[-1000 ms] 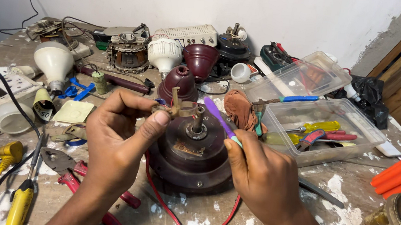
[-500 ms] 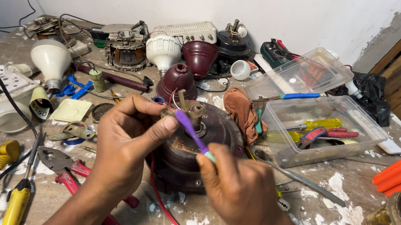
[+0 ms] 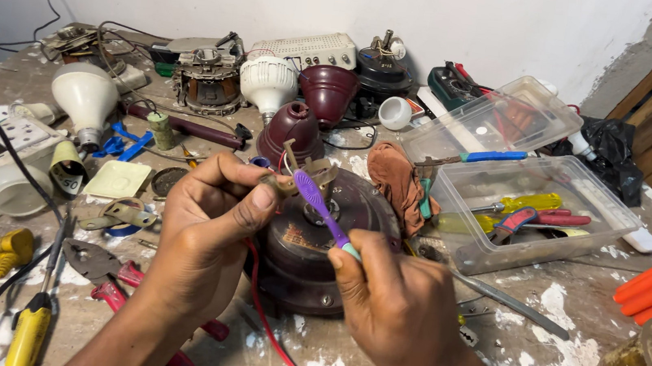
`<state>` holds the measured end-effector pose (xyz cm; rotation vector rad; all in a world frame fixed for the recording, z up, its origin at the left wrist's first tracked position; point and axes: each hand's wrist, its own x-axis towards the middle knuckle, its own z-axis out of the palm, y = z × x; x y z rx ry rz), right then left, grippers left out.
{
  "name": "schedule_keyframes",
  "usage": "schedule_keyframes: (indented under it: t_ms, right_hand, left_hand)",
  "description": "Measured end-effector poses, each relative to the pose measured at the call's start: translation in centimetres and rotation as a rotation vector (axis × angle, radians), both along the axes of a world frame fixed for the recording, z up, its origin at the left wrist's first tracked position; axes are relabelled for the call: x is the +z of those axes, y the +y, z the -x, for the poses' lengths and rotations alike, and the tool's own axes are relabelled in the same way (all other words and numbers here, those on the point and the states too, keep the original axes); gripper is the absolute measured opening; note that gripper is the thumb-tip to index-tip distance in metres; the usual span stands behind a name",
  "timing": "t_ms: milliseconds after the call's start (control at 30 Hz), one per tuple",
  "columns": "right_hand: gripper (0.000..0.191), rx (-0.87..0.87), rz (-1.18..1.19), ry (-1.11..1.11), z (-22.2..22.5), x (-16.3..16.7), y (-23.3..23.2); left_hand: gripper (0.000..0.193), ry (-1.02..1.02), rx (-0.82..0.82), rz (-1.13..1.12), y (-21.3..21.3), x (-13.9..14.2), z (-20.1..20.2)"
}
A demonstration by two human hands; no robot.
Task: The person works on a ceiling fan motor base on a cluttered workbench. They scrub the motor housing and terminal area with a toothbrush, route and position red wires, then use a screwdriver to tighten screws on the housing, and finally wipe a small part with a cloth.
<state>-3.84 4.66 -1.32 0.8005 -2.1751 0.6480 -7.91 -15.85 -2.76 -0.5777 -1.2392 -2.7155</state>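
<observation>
Meanwhile, a purple-handled toothbrush [image 3: 321, 211], gripped in the closed right hand [image 3: 397, 314], had been brought down onto a small tan metal bracket [image 3: 294, 179] pinched by the left hand [image 3: 211, 223] above the round maroon fan motor [image 3: 318, 248] on the paint-spattered tabletop [image 3: 553, 348]; brushing appeared underway.

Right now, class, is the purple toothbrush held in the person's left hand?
No, the right hand grips the purple toothbrush; the left hand pinches a small metal part.

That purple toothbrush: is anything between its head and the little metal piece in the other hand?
Nothing visible. The purple toothbrush in the right hand reaches straight to the small metal piece pinched by the left hand.
</observation>
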Motion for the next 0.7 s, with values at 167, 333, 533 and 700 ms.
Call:
schedule_keyframes:
  t_ms: [167,333,533,700]
  right_hand:
    - [0.019,0.120,0.039,-0.181,-0.6,-0.6,-0.5]
    - [0.021,0.232,0.121,-0.445,-0.6,-0.3,0.3]
    - [0.018,0.107,0.023,-0.274,-0.2,0.5,0.6]
    - [0.016,0.044,-0.002,-0.075,0.0,0.9,0.1]
  left_hand:
    - [0.018,0.019,-0.092,-0.036,0.0,-0.3,0.2]
    - [0.021,0.024,-0.107,-0.044,-0.1,-0.6,0.4]
    - [0.019,0.012,-0.082,-0.057,0.0,-0.7,1.0]
    - [0.020,0.058,-0.053,0.038,0.5,-1.0,0.8]
